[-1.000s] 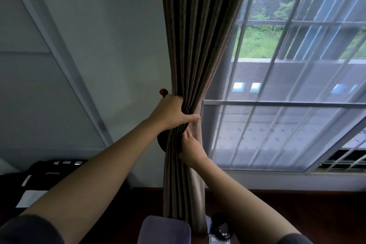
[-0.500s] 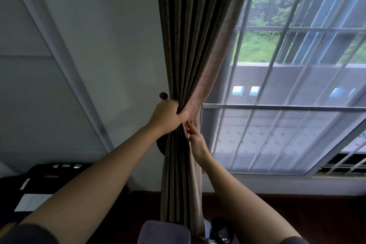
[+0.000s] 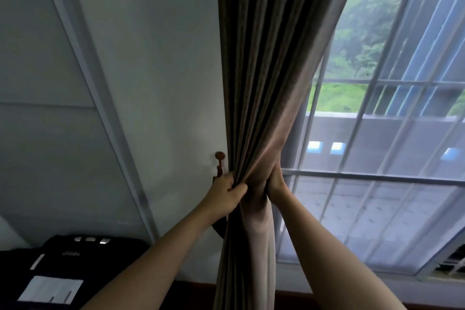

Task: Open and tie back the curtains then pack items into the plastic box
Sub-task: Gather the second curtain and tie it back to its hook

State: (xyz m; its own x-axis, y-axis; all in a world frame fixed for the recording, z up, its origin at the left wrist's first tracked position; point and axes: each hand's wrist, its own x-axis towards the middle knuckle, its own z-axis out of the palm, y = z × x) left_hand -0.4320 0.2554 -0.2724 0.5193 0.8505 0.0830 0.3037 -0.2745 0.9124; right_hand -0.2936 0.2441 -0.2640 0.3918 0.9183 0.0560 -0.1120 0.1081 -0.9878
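Bag: one black bag (image 3: 63,267) lay at lower left.
Hook: one brown wall hook (image 3: 219,158) stood just left of the curtain.
Curtain: one brown curtain (image 3: 261,83) hung bunched between wall and window (image 3: 377,158).
Left hand (image 3: 225,192): arm outstretched, fist clamped on the folds.
Right hand (image 3: 273,178): pressed against the curtain's right edge; its grip was hidden.

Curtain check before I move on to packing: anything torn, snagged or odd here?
Nothing stands out. The curtain is bunched between the left hand and right hand beside the wall hook; no tears visible.
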